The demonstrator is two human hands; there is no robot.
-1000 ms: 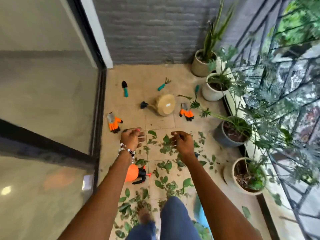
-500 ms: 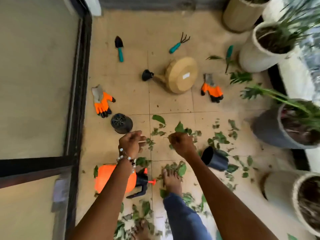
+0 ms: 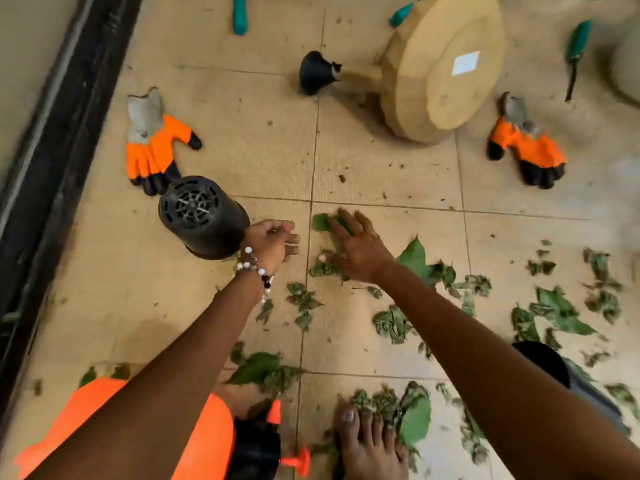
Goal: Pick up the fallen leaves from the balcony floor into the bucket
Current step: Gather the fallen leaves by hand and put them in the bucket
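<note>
Tiled floor (image 3: 263, 140) — right hand (image 3: 356, 247) flat, seemingly touching leaves (image 3: 323, 268).

Beige tiled floor (image 3: 242, 126) carries scattered green leaves (image 3: 554, 310), two orange gloves (image 3: 152, 150), a tipped tan watering can (image 3: 440, 71), an overturned black pot (image 3: 202, 218), and an orange sprayer (image 3: 207, 431).

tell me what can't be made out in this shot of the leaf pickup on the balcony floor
All in the head view:
- Bucket: none plainly shows; the dark container is mostly behind the right forearm.
- Right hand: open over leaves, motion-blurred, so contact is unclear.
- Left hand: seen from behind; anything in the palm is hidden.
- Orange sprayer: covered by the left forearm, cut by the bottom edge.
- Teal tools: cut by the top edge.
</note>
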